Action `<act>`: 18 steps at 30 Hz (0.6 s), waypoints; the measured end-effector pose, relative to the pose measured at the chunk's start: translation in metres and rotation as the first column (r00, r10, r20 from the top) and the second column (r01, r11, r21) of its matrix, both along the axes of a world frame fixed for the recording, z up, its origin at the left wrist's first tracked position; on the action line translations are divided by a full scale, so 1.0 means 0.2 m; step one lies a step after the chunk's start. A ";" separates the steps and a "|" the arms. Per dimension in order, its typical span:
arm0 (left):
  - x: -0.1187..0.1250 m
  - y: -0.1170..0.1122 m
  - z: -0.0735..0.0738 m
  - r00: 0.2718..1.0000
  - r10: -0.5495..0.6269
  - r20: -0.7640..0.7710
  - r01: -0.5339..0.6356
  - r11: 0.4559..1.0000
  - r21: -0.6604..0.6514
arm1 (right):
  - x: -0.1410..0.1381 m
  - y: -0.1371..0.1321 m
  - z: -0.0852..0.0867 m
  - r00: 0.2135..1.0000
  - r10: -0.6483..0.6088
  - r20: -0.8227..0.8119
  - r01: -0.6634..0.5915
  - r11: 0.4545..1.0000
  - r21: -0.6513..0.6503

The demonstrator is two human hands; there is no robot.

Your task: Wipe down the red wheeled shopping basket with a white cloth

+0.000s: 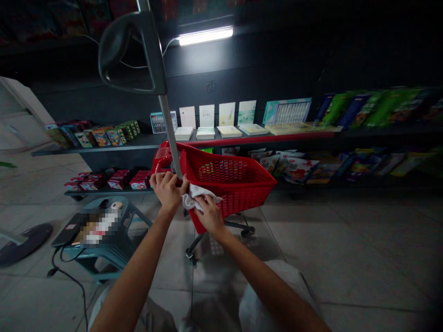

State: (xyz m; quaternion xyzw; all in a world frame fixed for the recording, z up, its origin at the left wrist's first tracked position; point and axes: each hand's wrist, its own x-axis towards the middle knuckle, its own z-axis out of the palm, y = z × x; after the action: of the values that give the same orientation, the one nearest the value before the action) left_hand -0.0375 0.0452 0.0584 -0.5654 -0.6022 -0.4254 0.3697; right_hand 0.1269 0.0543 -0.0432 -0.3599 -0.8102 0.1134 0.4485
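A small red shopping cart with a perforated plastic basket stands in front of me on wheeled legs. My left hand is closed around the cart's near left end, beside the foot of an upright metal pole. With its fingers bent over a white cloth, my right hand presses it against the near side of the basket. The part of the cart under both hands is hidden. Higher up, a dark grey plastic grip is fixed on the pole.
Behind the cart, a dark shelf carries books, boxes and bags. Bagged goods and red boxes fill the lower level. At left, a grey-blue stool bears a black device with a cable. A round dark base sits farther left.
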 end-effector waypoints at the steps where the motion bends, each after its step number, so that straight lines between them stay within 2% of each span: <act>1: 0.01 0.00 0.00 1.000 0.001 0.002 -0.001 1.000 -0.004 | -0.01 0.00 -0.02 0.998 -0.010 0.058 0.010 1.000 0.000; 6: 0.01 0.01 0.01 0.999 -0.010 0.038 0.011 1.000 -0.024 | 0.01 0.01 -0.17 0.949 -0.028 0.315 0.022 0.999 0.024; 9: 0.01 0.01 0.02 0.998 -0.020 0.055 0.022 0.999 -0.033 | 0.03 0.01 -0.29 0.899 -0.016 0.438 -0.017 0.997 0.071; 13: 0.01 0.01 0.01 0.997 -0.033 0.069 0.036 0.999 -0.041 | 0.03 -0.01 -0.43 0.849 0.044 0.526 -0.112 0.989 0.098; 16: 0.01 0.00 0.01 0.998 -0.029 0.055 0.031 0.999 -0.029 | 0.06 -0.01 -0.45 0.814 0.076 0.576 -0.167 0.980 0.106; 18: 0.01 0.00 0.01 0.999 -0.028 0.032 0.029 0.999 -0.023 | 0.11 0.02 -0.41 0.820 0.046 0.570 -0.134 0.984 0.115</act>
State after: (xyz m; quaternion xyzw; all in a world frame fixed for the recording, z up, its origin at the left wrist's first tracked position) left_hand -0.0348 0.0446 0.0596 -0.5714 -0.6049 -0.4325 0.3474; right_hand 0.1483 0.0580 -0.1253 -0.3039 -0.9289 -0.0383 0.2082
